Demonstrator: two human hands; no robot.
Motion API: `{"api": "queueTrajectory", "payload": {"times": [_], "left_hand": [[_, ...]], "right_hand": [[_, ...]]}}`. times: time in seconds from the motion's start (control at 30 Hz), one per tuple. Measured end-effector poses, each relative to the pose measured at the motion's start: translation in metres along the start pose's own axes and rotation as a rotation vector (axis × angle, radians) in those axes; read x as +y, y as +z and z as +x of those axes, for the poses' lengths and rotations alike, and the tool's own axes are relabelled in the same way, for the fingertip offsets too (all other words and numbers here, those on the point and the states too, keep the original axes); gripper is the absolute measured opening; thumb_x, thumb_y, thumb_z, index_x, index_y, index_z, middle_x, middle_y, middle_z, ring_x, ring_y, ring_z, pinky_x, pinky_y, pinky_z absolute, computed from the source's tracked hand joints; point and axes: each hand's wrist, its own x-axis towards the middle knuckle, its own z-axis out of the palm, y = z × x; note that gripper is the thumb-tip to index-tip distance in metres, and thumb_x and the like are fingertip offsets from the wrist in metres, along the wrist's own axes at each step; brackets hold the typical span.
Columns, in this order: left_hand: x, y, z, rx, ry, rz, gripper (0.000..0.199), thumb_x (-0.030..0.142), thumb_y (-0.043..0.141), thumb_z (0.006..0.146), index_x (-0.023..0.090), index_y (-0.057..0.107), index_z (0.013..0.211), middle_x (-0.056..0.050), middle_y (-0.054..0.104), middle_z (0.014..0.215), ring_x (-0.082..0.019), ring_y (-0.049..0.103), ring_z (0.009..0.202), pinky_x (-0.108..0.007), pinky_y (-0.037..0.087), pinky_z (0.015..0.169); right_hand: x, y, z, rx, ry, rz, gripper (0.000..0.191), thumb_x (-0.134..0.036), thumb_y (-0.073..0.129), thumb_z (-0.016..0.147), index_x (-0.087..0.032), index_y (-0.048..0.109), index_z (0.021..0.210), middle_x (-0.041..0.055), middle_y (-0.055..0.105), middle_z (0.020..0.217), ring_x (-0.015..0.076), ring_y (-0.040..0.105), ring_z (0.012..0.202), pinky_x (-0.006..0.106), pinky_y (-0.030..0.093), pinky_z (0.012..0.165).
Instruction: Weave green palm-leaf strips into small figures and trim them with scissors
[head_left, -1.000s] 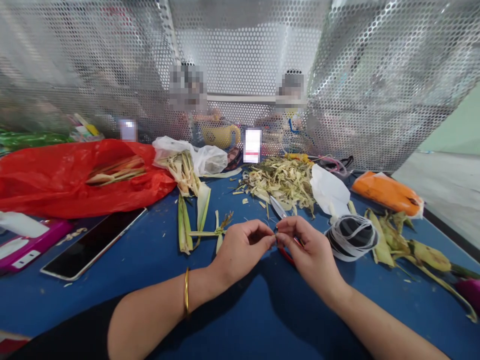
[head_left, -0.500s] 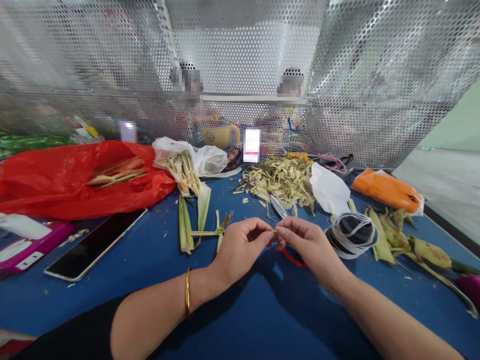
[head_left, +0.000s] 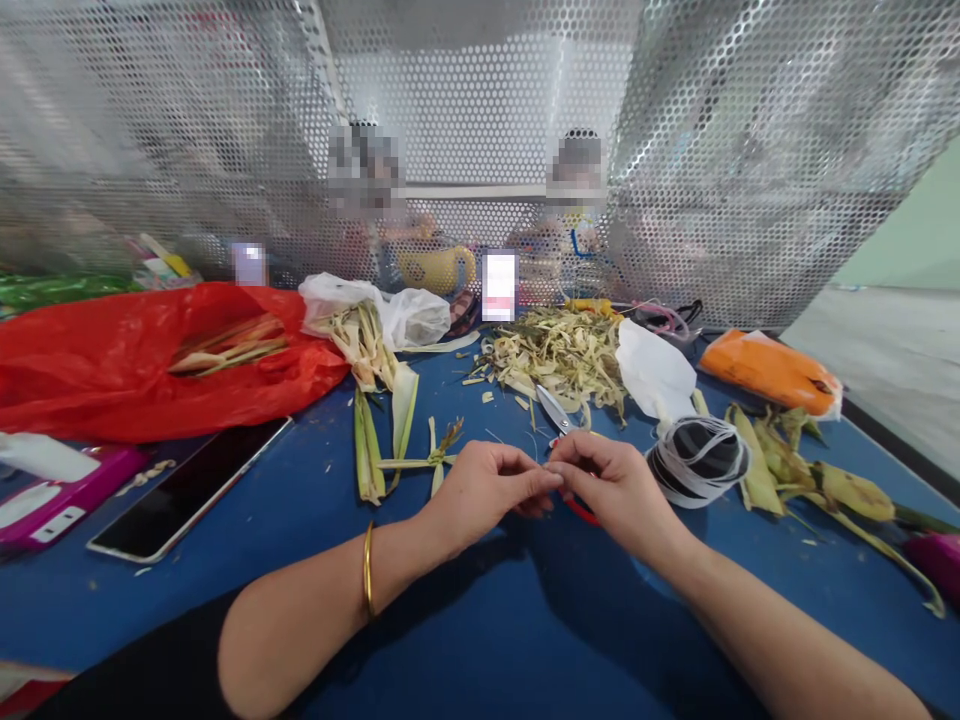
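My left hand (head_left: 487, 495) and my right hand (head_left: 611, 480) meet fingertip to fingertip above the blue table. Both are closed in a pinch; whatever lies between the fingers is too small to make out. Thin, pale strands show just above the left fingers. Beyond my right hand lie scissors (head_left: 553, 408), their red handles partly hidden under it. A cross-shaped knot of husk strips (head_left: 437, 457) rests beside my left hand. To the right of my right hand stands a spool of white cord (head_left: 697, 463).
A red plastic bag (head_left: 90, 360), a black phone (head_left: 187, 490) and a purple box (head_left: 82, 500) lie left. Behind are husk bundles (head_left: 365, 440) and a heap of shreds (head_left: 562, 350). An orange packet (head_left: 769, 372) and dried husks (head_left: 847, 490) sit right. People are behind perforated metal.
My fingertips have shifted slightly, and the left fingers now reach a little further right against the right ones. The husk knot shows more fully. The whole view has moved slightly.
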Motion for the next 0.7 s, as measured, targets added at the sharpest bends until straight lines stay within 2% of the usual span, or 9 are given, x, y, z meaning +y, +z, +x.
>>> {"api": "queueTrajectory", "payload": {"times": [0.13,0.23,0.33,0.43,0.57,0.7], "left_hand": [[-0.001,0.000,0.001,-0.003,-0.010,-0.007,0.026,0.040,0.073,0.069,0.014,0.069,0.067,-0.004,0.069,0.063,-0.012,0.062,0.058,-0.024,0.049,0.060],[-0.001,-0.001,0.000,0.038,0.003,-0.003,0.027,0.040,0.071,0.071,0.014,0.070,0.070,-0.004,0.069,0.064,-0.012,0.061,0.058,-0.023,0.049,0.060],[0.000,-0.002,0.000,0.038,-0.014,0.003,0.026,0.040,0.072,0.070,0.014,0.071,0.070,-0.004,0.069,0.065,-0.013,0.062,0.061,-0.023,0.048,0.062],[0.001,-0.003,0.000,-0.012,-0.103,-0.004,0.022,0.036,0.072,0.070,0.014,0.072,0.072,-0.004,0.070,0.068,-0.013,0.063,0.063,-0.022,0.048,0.062],[0.001,-0.005,0.000,-0.044,-0.150,0.025,0.021,0.035,0.072,0.070,0.014,0.069,0.069,-0.004,0.069,0.066,-0.012,0.062,0.061,-0.023,0.047,0.061],[0.003,-0.007,0.001,0.028,-0.045,0.010,0.027,0.042,0.069,0.072,0.015,0.068,0.073,-0.004,0.069,0.069,-0.012,0.061,0.062,-0.023,0.048,0.063]], "right_hand": [[-0.007,-0.002,0.001,-0.020,0.085,0.069,0.020,-0.033,0.059,0.077,-0.017,0.058,0.064,-0.0021,0.056,0.059,0.0105,0.052,0.054,0.022,0.042,0.053],[-0.010,-0.003,0.003,-0.033,0.135,0.128,0.019,-0.033,0.059,0.078,-0.017,0.060,0.068,-0.0018,0.059,0.059,0.0112,0.055,0.056,0.023,0.044,0.056],[-0.007,-0.003,0.003,-0.037,0.128,0.113,0.017,-0.031,0.060,0.077,-0.017,0.058,0.067,-0.0027,0.058,0.060,0.0107,0.054,0.056,0.023,0.044,0.056],[0.001,-0.001,0.002,-0.053,0.087,0.053,0.017,-0.029,0.058,0.079,-0.017,0.057,0.066,-0.0032,0.056,0.060,0.0102,0.053,0.055,0.022,0.042,0.054],[0.003,0.000,0.001,-0.051,0.007,-0.133,0.017,-0.025,0.053,0.083,-0.018,0.057,0.068,-0.0029,0.056,0.061,0.0108,0.052,0.058,0.022,0.041,0.055],[-0.017,-0.015,-0.004,0.088,-0.191,-0.513,0.013,-0.024,0.049,0.088,-0.020,0.059,0.080,0.0014,0.063,0.080,0.0130,0.056,0.071,0.023,0.040,0.064]]}}
